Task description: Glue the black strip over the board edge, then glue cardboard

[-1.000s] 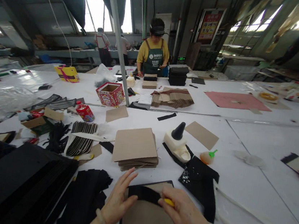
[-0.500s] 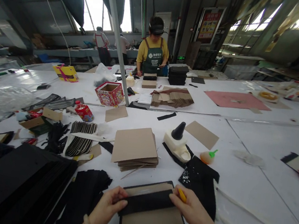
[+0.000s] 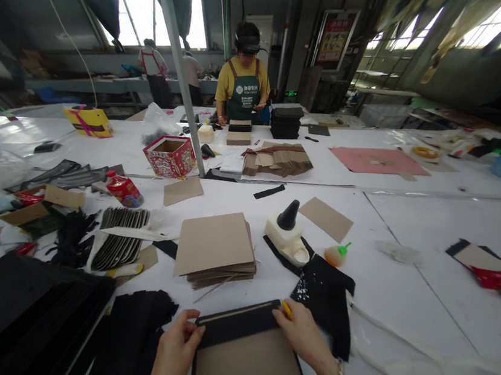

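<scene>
At the near edge of the worktop [image 3: 431, 234] we have the board [image 3: 250, 370], a brown card panel with a black wrap strip [image 3: 235, 330] folded over its far edge. Left hand [image 3: 175, 352] sits at the strip's left corner, thumb and fingers pinching it down onto the board. Right hand [image 3: 303, 337] is at the strip's right corner, closed around a small yellow tool [image 3: 285, 307] and pressing its tip on the strip.

Handling, our read: the board looks stiff and light, so it should lift flat by its side edges without sagging. The strip looks thin and floppy, probably glued, so it can crease or shift if dragged; best held at the corners, pressed flat, as both hands do now. The black face likely shows glue smears, so we'd keep fingers off the middle.

Behind the board lies a stack of brown cards [image 3: 215, 250]. Right of that stack sits a white glue dispenser [image 3: 287, 238] with a black cone, then a small orange bottle [image 3: 336, 256]. Left of the board are black sheets [image 3: 20, 311]. Beyond the stack, a co-worker [image 3: 243, 86] stands at the far side.
</scene>
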### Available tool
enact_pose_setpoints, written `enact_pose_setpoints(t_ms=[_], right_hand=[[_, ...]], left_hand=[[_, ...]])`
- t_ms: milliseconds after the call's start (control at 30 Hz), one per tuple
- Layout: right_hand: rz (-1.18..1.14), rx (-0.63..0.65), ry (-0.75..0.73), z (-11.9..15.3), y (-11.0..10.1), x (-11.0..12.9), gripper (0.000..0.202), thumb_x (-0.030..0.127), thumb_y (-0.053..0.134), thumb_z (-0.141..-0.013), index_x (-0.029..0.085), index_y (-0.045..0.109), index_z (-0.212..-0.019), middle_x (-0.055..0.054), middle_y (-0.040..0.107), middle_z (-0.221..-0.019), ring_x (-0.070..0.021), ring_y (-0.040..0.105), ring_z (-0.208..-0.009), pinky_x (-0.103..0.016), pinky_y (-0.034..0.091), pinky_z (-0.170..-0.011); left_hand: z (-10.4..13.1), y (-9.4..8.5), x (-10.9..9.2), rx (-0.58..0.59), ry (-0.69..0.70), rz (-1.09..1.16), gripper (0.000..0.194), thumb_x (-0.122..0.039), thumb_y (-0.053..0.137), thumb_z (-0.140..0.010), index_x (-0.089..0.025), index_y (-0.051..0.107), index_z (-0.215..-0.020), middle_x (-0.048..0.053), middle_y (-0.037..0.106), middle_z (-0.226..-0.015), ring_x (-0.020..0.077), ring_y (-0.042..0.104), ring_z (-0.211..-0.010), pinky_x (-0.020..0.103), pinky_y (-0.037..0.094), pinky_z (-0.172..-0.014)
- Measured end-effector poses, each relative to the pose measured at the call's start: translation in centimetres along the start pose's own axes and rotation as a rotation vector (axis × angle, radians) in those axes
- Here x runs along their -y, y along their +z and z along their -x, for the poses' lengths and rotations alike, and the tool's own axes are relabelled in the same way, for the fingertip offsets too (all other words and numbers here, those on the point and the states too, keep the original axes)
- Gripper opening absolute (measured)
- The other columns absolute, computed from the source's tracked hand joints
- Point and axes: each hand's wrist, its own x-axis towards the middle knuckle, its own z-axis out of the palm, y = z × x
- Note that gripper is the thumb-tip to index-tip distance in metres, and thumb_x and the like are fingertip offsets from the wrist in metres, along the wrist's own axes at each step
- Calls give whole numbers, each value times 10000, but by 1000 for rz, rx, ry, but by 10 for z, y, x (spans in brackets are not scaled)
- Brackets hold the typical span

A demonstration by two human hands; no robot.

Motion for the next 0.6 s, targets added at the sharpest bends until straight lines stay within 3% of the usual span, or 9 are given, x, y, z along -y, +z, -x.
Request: enact_pose_setpoints(t_ms=[600], right_hand=[[65,-10,36,-5,5,-4,246,212,518,-814,221,415,-591,13,563,-599,-156,527,-598,-254,280,-563]], left_hand=[[-3,4,-2,-21,-55,-82,379,-499,547,-713,-212,553,-960,-27,650,-602,215,640,-636,310,427,-647]])
